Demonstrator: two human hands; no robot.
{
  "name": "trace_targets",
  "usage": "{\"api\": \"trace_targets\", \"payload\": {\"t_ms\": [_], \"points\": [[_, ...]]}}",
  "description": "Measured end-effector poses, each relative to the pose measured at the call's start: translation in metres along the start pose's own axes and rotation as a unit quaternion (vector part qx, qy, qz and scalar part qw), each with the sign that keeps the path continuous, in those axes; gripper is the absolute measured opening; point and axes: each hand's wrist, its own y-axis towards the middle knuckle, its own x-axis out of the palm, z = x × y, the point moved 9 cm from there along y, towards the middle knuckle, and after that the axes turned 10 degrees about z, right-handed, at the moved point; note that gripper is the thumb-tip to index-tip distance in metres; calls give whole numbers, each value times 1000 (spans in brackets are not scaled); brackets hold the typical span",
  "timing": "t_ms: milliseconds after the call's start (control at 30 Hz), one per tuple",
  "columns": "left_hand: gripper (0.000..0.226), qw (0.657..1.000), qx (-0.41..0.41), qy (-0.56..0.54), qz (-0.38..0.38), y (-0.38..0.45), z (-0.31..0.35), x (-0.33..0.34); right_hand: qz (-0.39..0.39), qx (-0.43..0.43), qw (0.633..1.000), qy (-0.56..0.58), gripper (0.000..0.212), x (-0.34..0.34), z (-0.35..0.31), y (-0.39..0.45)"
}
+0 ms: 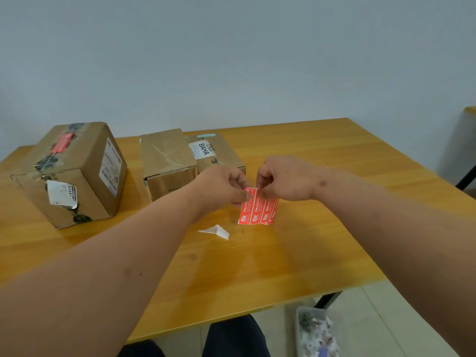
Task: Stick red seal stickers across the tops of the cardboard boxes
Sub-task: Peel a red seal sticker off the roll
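sticker sheet (pixel 258 208) top hidden by fingers (pixel 262 188)

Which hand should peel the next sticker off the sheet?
Right, probably. The right hand already pinches the top edge of the red sticker sheet mid-strip, while the left hand pinches its left corner, steadying it.

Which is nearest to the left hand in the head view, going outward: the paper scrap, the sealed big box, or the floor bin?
From the left hand:
1. Paper scrap, just below it on the table.
2. Big box, far left.
3. Floor bin, lower right, beyond the table edge.
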Motion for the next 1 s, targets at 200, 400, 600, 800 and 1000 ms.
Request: {"api": "trace_targets", "payload": {"t_ms": [200, 400, 600, 800, 1000], "points": [[11, 999, 17, 38, 9, 5, 3, 2, 1, -8, 1000, -15, 7, 1, -1, 1], [10, 995, 43, 86, 0, 5, 9, 4, 10, -19, 998, -51, 10, 0, -6, 1], [11, 992, 55, 114, -15, 5, 11, 7, 16, -24, 998, -60, 11, 1, -7, 3], [14, 987, 71, 143, -3, 7, 11, 7, 30, -21, 997, -67, 7, -1, -8, 4], [14, 982, 89, 167, 3, 7, 10, 10, 30, -24, 996, -82, 22, 0, -10, 4]]}}
